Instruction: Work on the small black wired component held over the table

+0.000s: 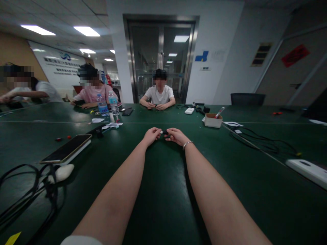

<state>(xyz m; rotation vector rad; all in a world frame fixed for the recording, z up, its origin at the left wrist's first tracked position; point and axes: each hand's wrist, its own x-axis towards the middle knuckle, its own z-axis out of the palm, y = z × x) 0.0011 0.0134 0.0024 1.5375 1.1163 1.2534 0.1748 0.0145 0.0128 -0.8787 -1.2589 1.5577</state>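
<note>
Above the green table point(163, 190), out in front of me, both hands meet at a small black USB stick point(165, 132) with a shiny silver end. My right hand point(176, 135), with a silver bangle point(187, 145) at its wrist, pinches the black body between thumb and fingers. The fingers of my left hand point(152, 135) are closed in a pinch at the silver end. Whether a separate small part sits in the left fingertips is too small to tell.
Left lie a phone point(67, 148) on a white box, a white mouse point(64, 173) and black cables point(33, 183). Two water bottles point(113, 103) stand farther back. Right are a small open box point(213, 120), cables point(265, 139) and a white device point(308, 170). Several people sit around the table.
</note>
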